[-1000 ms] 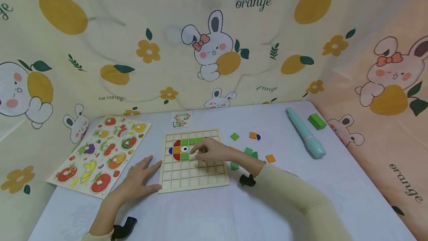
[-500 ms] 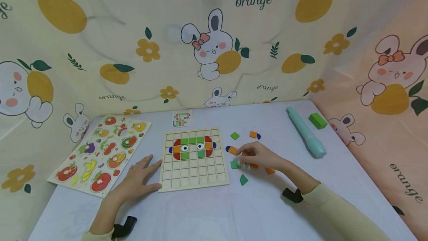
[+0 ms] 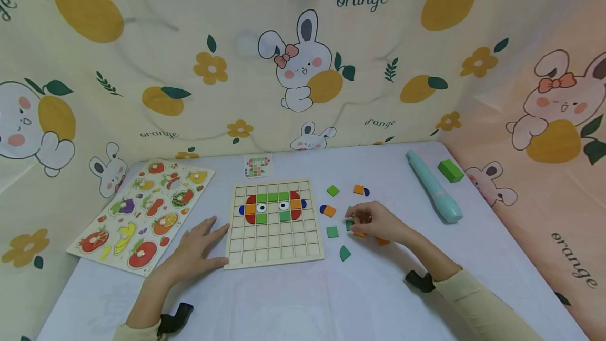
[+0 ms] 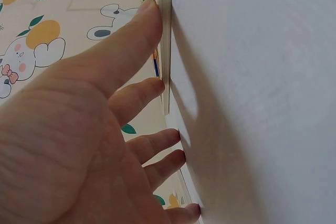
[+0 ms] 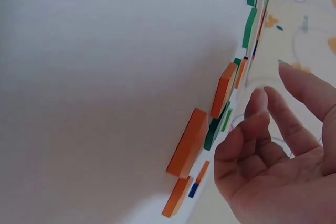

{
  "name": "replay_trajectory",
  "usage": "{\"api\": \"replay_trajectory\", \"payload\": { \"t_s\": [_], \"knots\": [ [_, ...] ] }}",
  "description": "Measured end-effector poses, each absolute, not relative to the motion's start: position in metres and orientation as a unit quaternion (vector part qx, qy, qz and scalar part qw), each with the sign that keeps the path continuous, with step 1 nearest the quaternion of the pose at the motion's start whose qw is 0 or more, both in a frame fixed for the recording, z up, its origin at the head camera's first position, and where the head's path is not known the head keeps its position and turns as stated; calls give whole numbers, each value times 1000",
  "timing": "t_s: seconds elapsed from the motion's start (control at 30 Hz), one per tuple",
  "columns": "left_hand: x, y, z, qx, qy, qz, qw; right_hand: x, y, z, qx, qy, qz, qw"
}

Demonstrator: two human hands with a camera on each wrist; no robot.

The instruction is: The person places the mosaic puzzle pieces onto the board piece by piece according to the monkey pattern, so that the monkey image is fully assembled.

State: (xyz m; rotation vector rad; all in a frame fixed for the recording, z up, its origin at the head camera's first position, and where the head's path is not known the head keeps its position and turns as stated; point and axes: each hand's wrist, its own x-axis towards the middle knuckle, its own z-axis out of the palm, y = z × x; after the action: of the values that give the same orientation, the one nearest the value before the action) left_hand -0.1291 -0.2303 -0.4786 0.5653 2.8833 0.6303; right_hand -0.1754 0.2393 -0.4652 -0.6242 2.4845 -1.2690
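Observation:
My left hand [image 3: 191, 250] lies with fingers spread at the left side of a wooden grid board [image 3: 274, 246]; thumb and index finger touch its edge. On the board, red, green, orange and blue pieces surround two eye pieces [image 3: 284, 206]. To the right of it, my right hand [image 3: 379, 223] hovers over a cluster of loose pieces, fingers loosely bent. The right wrist view shows its thumb apart from the fingers and nothing between them, with an orange block [image 5: 189, 142] close by. A dark green piece [image 3: 349, 225] is partly hidden under the fingertips.
A small pattern card [image 3: 258, 166] lies behind the board. At left is a fruit puzzle board [image 3: 142, 214]. A teal wand-like object [image 3: 433, 188] and a green block [image 3: 450, 171] sit at the right rear, before a printed cloth backdrop.
My right hand has left the board and moved right to the loose pieces, uncovering the right eye and the pieces around it. My left hand has stayed at the board's edge.

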Motion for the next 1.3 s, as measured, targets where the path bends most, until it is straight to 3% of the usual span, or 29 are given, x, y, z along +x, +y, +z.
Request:
{"api": "replay_trajectory", "payload": {
  "t_s": [0.4,1.3],
  "knots": [
    [-130,-230,-477,188,957,208,69,-178,229,-471,-191,922,-321,95],
    [-129,-231,-479,187,958,206,69,-180,221,-466,-220,902,-351,120]
  ]
}}
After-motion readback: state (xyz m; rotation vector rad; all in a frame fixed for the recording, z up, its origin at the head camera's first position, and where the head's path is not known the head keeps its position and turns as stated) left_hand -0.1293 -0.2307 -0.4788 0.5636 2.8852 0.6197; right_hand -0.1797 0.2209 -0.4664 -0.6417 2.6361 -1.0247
